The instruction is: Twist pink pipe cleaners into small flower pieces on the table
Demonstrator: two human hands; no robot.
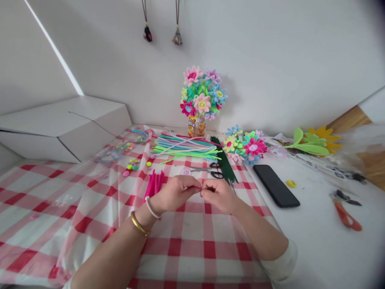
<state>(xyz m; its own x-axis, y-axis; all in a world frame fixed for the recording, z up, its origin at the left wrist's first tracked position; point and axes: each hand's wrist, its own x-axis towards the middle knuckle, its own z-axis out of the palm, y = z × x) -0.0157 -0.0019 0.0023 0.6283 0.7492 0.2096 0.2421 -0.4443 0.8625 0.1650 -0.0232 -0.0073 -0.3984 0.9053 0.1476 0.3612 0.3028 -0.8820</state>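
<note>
My left hand (177, 193) and my right hand (219, 194) meet over the red-and-white checked tablecloth (192, 249). Both are closed in a pinch on a thin pink pipe cleaner (201, 188) held between the fingertips. A bundle of pink pipe cleaners (154, 183) lies just left of my left hand. Black-handled scissors (214, 170) rest right behind my hands. Further back is a spread of pastel pipe cleaners (186, 148) and a bunch of dark green stems (224, 158).
A jar of finished pipe-cleaner flowers (201, 98) stands by the wall, loose flowers (246, 145) to its right. A black phone (276, 185), red snips (345, 212) and a green-yellow felt flower (313, 143) lie on the white table. White box (66, 128) at left; pom-poms (132, 165) nearby.
</note>
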